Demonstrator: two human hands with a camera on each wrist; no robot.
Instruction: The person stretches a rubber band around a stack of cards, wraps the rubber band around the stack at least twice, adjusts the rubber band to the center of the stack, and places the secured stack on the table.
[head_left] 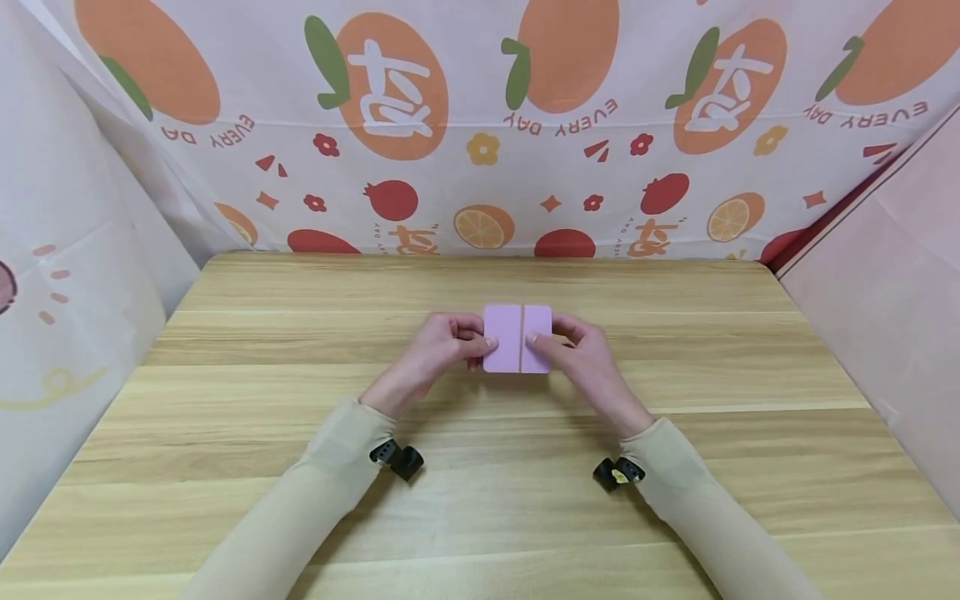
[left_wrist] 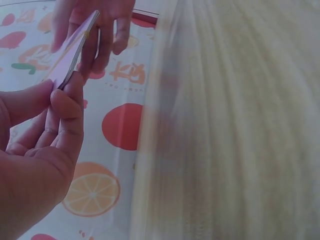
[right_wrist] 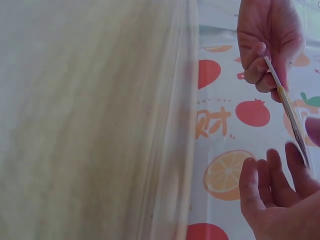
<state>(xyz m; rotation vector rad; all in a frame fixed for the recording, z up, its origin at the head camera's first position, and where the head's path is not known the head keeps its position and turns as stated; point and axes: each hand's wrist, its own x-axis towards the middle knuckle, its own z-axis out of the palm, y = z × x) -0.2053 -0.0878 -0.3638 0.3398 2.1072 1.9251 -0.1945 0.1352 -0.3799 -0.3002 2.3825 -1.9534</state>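
Observation:
A thin pink stack of cards (head_left: 504,327), square with rounded corners, is held up above the table. A tan rubber band (head_left: 522,354) runs round it, right of its middle. My left hand (head_left: 444,340) pinches the left edge, thumb on the pink face and fingers behind. At the opposite edge my right hand (head_left: 588,354) pinches the stack, its thumb close to the band. In the left wrist view the cards (left_wrist: 67,62) appear nearly edge-on. The right wrist view shows the layered edge of the stack (right_wrist: 292,117); part of the right thumb is cut off there.
A wooden table (head_left: 495,517) lies under both arms. Behind it hangs a white fruit-print cloth (head_left: 442,179), with pale cloth at both sides. Each sleeved wrist wears a small black camera on a strap, one on the left (head_left: 405,462), one on the right (head_left: 606,475).

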